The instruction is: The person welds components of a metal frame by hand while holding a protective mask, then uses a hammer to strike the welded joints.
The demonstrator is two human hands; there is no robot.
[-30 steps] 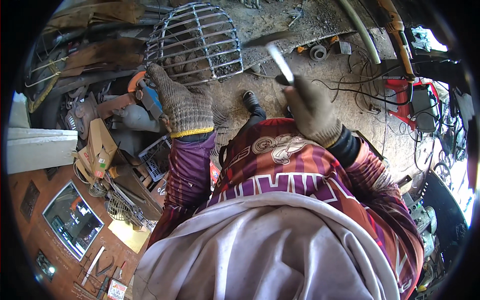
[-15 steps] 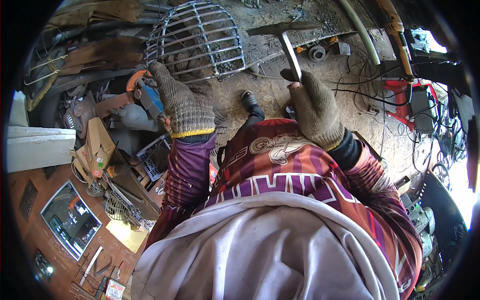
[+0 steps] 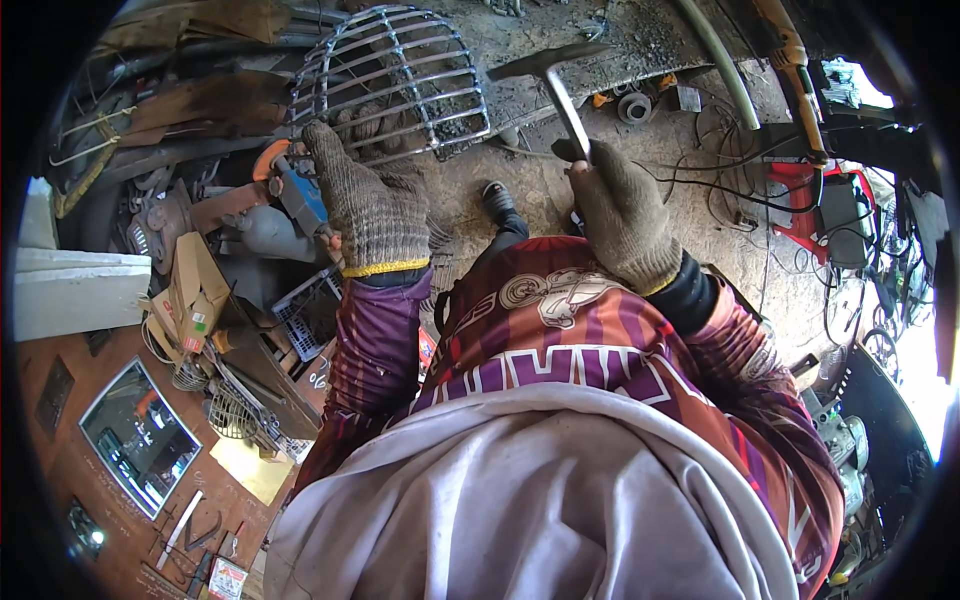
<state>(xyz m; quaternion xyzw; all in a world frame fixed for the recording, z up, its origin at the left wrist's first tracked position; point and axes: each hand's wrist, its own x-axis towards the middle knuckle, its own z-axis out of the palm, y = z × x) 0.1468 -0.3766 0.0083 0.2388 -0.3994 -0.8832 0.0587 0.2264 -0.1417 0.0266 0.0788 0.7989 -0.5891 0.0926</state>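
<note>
My gloved left hand (image 3: 375, 205) grips the near edge of a curved metal-bar cage (image 3: 405, 75), tilted up before me. Through the bars, some of the glove's fingers show behind them. In my gloved right hand (image 3: 628, 215) is a chipping hammer (image 3: 566, 105), held by its bright metal handle. Its dark, pointed head lies just right of the cage, apart from the bars.
An angle grinder (image 3: 298, 195) with an orange guard lies left of my left hand. Cables, a red-and-grey machine (image 3: 835, 215) and a long tool (image 3: 790, 60) are on the right. A cardboard box (image 3: 195, 290) sits at left. A workbench (image 3: 650, 40) runs along the back.
My right hand and the hammer have shifted slightly to the left, with the head now nearer the cage's right side. The left hand and cage stay nearly the same.
</note>
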